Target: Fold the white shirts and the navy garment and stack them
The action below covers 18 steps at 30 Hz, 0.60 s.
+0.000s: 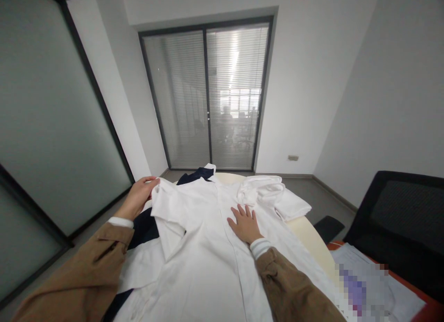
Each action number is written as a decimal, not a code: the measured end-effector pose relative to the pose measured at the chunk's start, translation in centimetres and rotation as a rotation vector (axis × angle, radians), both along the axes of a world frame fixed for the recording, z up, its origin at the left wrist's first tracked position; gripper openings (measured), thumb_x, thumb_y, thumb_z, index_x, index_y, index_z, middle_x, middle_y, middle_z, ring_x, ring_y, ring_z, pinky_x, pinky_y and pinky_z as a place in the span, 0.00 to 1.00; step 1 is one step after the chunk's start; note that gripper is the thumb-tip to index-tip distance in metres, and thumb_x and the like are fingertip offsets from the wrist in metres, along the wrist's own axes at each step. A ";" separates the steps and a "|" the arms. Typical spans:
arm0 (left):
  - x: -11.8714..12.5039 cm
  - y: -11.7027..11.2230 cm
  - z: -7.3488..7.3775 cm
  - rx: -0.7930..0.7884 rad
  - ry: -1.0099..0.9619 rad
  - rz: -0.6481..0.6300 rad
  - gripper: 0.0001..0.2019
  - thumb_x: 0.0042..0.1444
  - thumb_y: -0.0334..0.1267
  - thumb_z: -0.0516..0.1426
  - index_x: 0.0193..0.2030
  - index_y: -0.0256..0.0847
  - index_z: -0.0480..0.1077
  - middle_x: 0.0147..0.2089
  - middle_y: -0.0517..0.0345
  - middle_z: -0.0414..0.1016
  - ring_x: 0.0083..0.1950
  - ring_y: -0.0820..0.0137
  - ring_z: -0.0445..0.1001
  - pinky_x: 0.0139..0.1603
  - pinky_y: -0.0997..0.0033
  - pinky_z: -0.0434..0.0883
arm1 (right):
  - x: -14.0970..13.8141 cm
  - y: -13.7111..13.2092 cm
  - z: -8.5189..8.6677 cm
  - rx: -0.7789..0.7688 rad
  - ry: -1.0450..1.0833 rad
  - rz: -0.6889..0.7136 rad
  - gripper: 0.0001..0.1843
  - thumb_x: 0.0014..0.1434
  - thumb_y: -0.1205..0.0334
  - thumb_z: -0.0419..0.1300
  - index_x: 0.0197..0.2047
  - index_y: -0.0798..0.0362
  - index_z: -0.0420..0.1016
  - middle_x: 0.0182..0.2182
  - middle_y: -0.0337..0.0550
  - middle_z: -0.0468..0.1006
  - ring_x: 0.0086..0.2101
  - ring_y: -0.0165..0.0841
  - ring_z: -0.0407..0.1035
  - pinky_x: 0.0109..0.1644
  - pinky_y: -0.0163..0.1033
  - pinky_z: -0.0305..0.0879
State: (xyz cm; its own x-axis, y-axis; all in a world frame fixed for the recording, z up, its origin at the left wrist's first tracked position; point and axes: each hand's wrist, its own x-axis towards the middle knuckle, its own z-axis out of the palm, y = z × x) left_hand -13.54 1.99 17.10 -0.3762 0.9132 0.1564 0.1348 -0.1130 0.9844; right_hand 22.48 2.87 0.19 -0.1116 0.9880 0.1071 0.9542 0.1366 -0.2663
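Note:
A white shirt [204, 248] lies spread over a pale round table [308, 229]. My left hand [137, 197] is closed on the shirt's left shoulder or sleeve edge, lifting the fabric and folding it inward. My right hand [244, 222] lies flat on the middle of the shirt with its fingers spread, pressing it down. Both arms wear brown sleeves with white cuffs. A crumpled white garment [267, 192] sits at the shirt's far right side. Dark navy cloth [194, 175] shows under the shirt at the far edge and also under its left side.
A black mesh chair [398, 220] stands at the right. Papers [367, 285] lie on an orange-red surface near the table's right edge. Glass doors with blinds [208, 100] close the far wall; a frosted glass partition [45, 128] runs along the left.

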 end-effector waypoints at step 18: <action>1.9 -1.9 -8.6 -0.466 0.825 -0.806 0.26 0.35 0.46 0.67 0.44 0.39 0.72 0.38 0.57 0.78 0.39 0.63 0.76 0.37 0.71 0.69 | 0.1 0.2 -0.2 0.006 0.000 0.015 0.34 0.65 0.40 0.44 0.70 0.46 0.56 0.71 0.47 0.49 0.69 0.52 0.35 0.67 0.61 0.31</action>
State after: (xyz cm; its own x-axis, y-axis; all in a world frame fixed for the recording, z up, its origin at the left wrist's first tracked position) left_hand -11.65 0.05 8.52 0.3736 0.8702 -0.3212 0.7865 -0.1136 0.6070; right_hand 22.57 3.03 0.03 -0.1268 0.9855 0.1127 0.9520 0.1528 -0.2653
